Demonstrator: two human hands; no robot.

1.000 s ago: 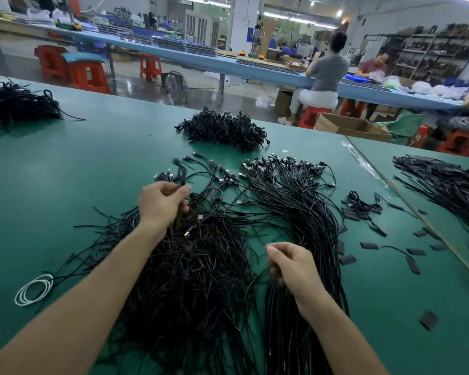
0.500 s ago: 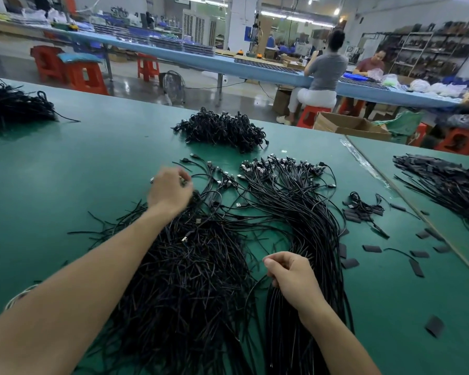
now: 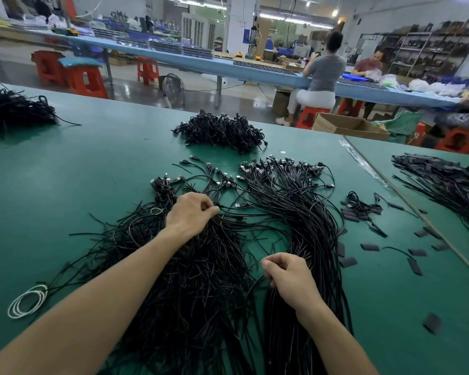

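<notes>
Mia: What does the head view show?

Ben: A green table [image 3: 65, 171] with lots of black cables on it. A person works there with two bare hands.

Mia: What is the left hand [image 3: 191, 212] doing?

Ben: Its fingers are curled. The tips pinch a thin cable [image 3: 229, 206] at the far end of a messy pile [image 3: 187, 280]. That pile lies near, in the middle, under the left arm.

Mia: And the right hand [image 3: 287, 274]?

Ben: It is curled up too. It seems to pinch a cord [image 3: 255, 284] at the left edge of a neat bundle [image 3: 295, 212]. The bundle lies just right of the messy pile, and its plugs [image 3: 282, 166] point to the far side.

Mia: What else is on the table?

Ben: A heap [image 3: 222, 131] of tied cables sits farther off, in the middle. Another heap is at the far left. White rings [image 3: 27, 300] lie near, on the left. Small black tabs [image 3: 368, 247] are spread out on the right.

Mia: Is anyone else there?

Ben: Two people sit at a long blue table [image 3: 255, 71], far away.
</notes>
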